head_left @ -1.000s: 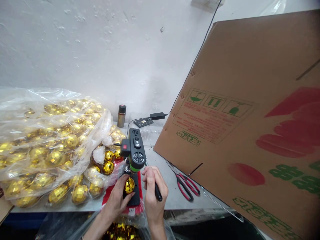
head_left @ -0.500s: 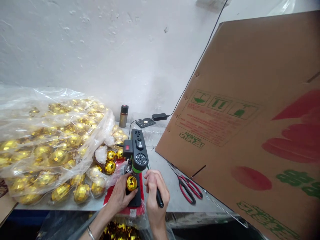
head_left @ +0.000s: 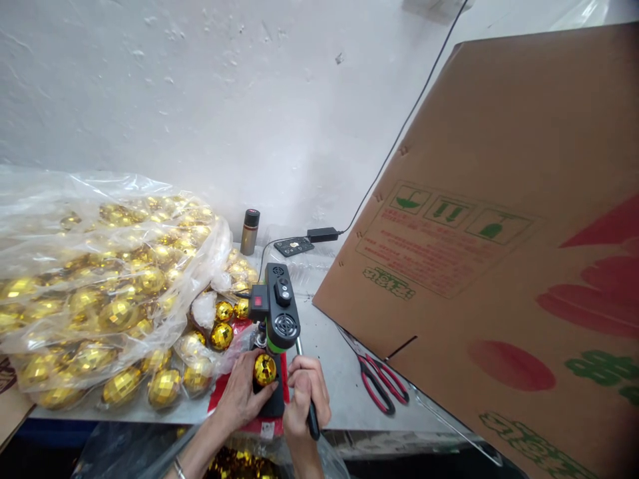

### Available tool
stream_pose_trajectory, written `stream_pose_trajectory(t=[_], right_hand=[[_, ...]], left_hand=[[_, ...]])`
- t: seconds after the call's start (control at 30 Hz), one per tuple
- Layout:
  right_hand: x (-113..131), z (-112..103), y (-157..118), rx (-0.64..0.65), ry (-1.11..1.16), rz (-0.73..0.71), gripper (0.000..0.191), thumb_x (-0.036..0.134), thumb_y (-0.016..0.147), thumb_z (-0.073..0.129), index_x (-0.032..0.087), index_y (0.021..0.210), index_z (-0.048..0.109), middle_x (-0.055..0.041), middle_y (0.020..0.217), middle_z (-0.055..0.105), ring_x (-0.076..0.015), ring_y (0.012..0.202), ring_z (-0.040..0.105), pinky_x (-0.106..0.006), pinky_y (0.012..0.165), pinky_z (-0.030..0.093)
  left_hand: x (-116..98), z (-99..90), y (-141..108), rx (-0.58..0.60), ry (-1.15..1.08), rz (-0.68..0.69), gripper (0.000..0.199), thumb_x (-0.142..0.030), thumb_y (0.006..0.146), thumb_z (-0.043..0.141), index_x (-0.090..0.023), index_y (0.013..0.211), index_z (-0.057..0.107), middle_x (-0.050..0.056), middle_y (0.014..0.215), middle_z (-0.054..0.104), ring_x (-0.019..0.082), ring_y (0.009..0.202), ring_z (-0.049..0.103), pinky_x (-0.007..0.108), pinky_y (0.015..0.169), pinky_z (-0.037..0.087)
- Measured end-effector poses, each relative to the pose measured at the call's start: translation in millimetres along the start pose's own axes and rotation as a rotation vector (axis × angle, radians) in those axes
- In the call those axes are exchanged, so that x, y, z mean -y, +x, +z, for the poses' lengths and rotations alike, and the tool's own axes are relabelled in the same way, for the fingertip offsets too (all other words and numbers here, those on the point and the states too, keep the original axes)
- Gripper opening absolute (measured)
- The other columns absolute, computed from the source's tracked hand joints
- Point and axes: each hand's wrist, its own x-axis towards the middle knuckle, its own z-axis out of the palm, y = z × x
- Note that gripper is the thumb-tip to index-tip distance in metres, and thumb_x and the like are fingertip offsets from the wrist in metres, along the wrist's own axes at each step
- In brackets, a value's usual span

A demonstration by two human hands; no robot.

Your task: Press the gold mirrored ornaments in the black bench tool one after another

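Observation:
Under the head of a small black bench drill press [head_left: 283, 303] is a gold mirror-faceted ball [head_left: 265, 370]. My left hand [head_left: 243, 392] has its fingers and thumb closed round the ball's left and near sides. My right hand [head_left: 307, 396] is wrapped round the black-ended lever handle [head_left: 313, 420] on the machine's right side. What the tool tip touches on the ball is hidden by the machine head. A red sheet [head_left: 219, 392] lies beneath the base.
A clear plastic bag [head_left: 190, 266] full of gold balls covers the left. Loose gold balls [head_left: 221, 336] lie beside it. Red-handled scissors [head_left: 382, 384] rest near a big cardboard box [head_left: 449, 166]. Behind stand a bottle [head_left: 249, 233] and a power adapter [head_left: 322, 234].
My right hand and the lever have shifted slightly left and down, toward me. The ball stays under the machine head in my left hand. The view has shifted a little.

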Motion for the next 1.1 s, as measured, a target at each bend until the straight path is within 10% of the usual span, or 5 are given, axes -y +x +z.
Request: stream_pose_trajectory(t=[1.1], right_hand=[[-9,9,-12,-0.066,0.113,0.074,0.035,0.026,0.108,0.045,0.025,0.075,0.056,0.0012,0.076,0.059,-0.0165,0.065,0.056,-0.03,0.063,0.044]], left_hand=[[2,2.7,1,-0.029,-0.011,-0.035,0.054,-0.053,0.088,0.073,-0.018,0.129,0.066,0.019,0.121,0.075,0.039,0.113,0.073,0.061,0.099,0.059]])
